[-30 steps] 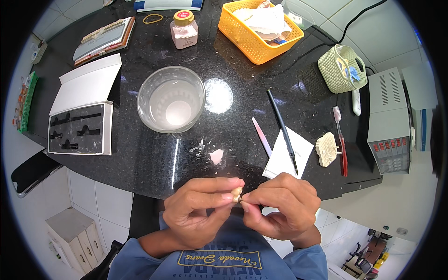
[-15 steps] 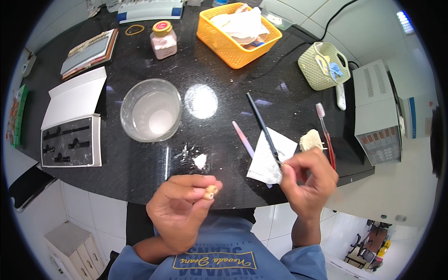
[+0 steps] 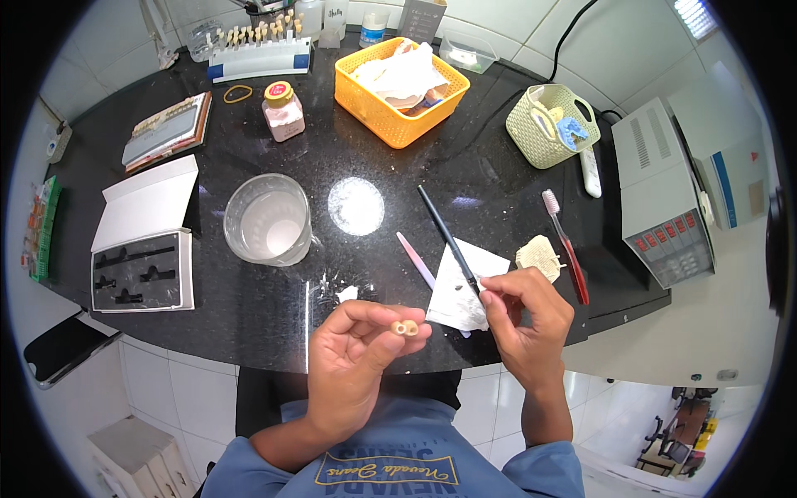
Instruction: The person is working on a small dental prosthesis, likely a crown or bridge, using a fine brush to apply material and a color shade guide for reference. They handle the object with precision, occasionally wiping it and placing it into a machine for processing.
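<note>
My left hand (image 3: pixel 357 365) pinches a small beige tooth-shaped piece (image 3: pixel 403 328) between thumb and fingertips, held up over the front edge of the black countertop (image 3: pixel 249 332). My right hand (image 3: pixel 525 319) grips the near end of a thin black brush (image 3: pixel 447 237), whose handle lies diagonally across the counter. The brush rests over a white paper tissue (image 3: pixel 462 286). A pink-handled tool (image 3: pixel 414 259) lies just left of the tissue.
A clear glass of water (image 3: pixel 267 220) stands at the centre left, an open white case (image 3: pixel 141 249) at the left. An orange basket (image 3: pixel 401 90), a green basket (image 3: pixel 554 124), a pink jar (image 3: pixel 282 110), a red toothbrush (image 3: pixel 566 246) and a grey machine (image 3: pixel 664 191) lie farther back and right.
My hands, joined over the small piece a second ago, have parted. The right hand went right to the black brush and took its end; the left still holds the piece.
</note>
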`<state>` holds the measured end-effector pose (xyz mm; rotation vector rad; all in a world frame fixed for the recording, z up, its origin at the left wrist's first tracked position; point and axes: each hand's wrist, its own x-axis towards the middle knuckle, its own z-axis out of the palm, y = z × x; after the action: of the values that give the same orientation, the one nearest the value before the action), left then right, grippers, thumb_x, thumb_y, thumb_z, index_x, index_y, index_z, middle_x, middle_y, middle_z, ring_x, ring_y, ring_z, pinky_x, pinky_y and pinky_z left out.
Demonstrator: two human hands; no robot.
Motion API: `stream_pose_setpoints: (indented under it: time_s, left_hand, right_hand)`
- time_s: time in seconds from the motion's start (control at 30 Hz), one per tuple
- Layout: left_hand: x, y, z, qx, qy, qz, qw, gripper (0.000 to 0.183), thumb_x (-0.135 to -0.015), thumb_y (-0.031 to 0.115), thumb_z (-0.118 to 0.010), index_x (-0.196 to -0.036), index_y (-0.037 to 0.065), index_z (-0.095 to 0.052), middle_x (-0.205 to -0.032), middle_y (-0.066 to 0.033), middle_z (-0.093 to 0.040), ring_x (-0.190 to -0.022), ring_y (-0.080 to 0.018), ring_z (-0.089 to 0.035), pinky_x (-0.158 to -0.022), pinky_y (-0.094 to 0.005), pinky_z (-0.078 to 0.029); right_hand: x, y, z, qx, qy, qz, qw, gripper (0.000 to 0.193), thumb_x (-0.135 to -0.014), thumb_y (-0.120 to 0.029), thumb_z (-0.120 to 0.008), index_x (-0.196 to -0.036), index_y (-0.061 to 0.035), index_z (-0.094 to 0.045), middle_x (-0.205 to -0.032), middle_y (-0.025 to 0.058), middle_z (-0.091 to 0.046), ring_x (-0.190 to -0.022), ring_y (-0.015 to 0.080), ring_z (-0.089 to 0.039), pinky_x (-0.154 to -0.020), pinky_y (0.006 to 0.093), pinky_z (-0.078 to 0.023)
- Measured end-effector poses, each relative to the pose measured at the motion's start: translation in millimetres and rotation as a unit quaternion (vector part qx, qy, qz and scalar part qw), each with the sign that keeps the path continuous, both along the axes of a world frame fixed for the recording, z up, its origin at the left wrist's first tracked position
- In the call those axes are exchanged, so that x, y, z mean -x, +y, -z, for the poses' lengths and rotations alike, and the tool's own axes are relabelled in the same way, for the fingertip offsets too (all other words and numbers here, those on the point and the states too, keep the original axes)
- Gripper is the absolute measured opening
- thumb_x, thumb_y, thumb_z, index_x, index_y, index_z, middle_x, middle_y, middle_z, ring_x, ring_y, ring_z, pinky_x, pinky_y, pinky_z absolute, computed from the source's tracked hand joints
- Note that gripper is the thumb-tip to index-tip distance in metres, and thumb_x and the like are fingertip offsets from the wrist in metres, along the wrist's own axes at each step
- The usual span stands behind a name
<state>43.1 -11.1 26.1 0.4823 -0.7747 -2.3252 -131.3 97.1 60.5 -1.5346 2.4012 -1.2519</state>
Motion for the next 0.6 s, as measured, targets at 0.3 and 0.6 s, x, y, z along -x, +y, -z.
stream_pose_setpoints:
  time_s: [0.3,0.6]
  left_hand:
    - [9.7,8.2,6.0,0.068,0.017,0.026,0.997,0.016,-0.094,0.006,-0.067,-0.109,0.001,-0.061,-0.128,-0.0171,-0.059,-0.114,-0.0215,-0.062,-0.099,-0.0356,-0.051]
    - [13.3,12.0,1.0,0.078,-0.003,0.048,0.996,0.013,-0.095,0.004,-0.066,-0.106,0.0,-0.063,-0.127,-0.0152,-0.059,-0.105,-0.0162,-0.063,-0.091,-0.0316,-0.052]
  right_hand:
    - [-17.2,0.3,-11.2,0.034,-0.574,-0.133,0.807,0.018,-0.1,-0.01,-0.059,-0.109,0.0049,-0.064,-0.095,0.0133,-0.07,-0.085,0.0145,-0.068,-0.075,0.0274,-0.056]
    - [-11.6,1.1,1.2,0.007,-0.67,-0.161,0.725,0.018,-0.096,-0.011,-0.065,-0.106,0.0036,-0.064,-0.094,0.0103,-0.068,-0.083,0.0136,-0.067,-0.074,0.0277,-0.057]
